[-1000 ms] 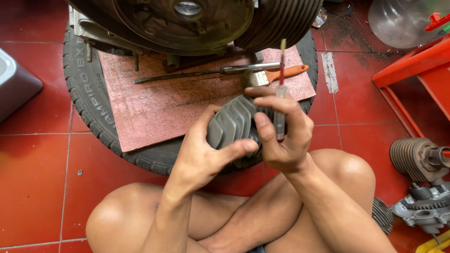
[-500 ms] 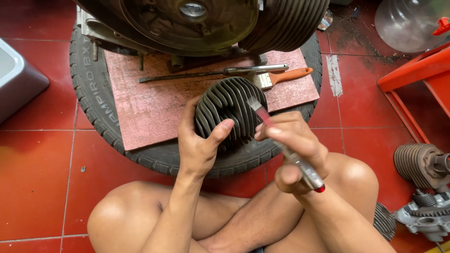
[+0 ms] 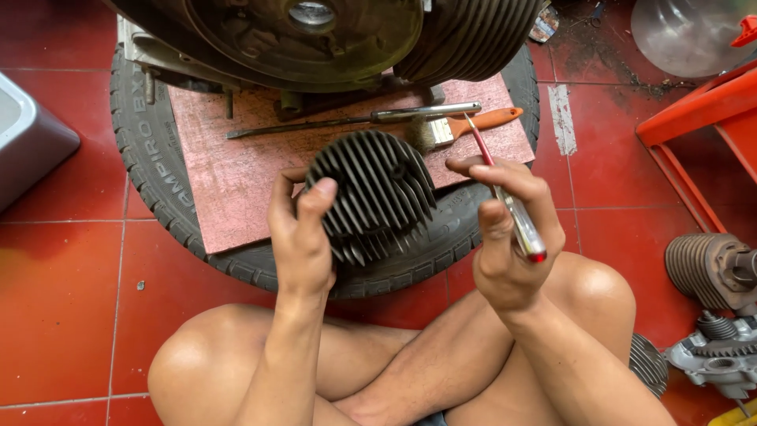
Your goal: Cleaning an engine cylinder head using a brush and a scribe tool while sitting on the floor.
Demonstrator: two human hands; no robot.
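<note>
My left hand (image 3: 301, 233) grips a dark finned cylinder head (image 3: 372, 193), fins facing up toward me, held over the near edge of a tyre (image 3: 150, 158). My right hand (image 3: 505, 229) holds a thin screwdriver (image 3: 505, 193) with a clear, red-tipped handle; its shaft points up and away, just right of the cylinder head and apart from it. A reddish board (image 3: 236, 170) lies on the tyre, with a long metal tool (image 3: 355, 121) and an orange-handled paintbrush (image 3: 465, 126) on it. A large engine (image 3: 339, 35) rests at the board's far edge.
My bare crossed legs (image 3: 378, 363) sit on red floor tiles. A grey box (image 3: 27, 142) stands at left. An orange metal frame (image 3: 702, 126) and a clear jug (image 3: 686, 31) are at right, with finned engine parts (image 3: 714, 272) on the floor below.
The cylinder head has turned from its side to fins-up and risen. My right hand has pulled away to the right and swung the screwdriver, so that its shaft points up and away again.
</note>
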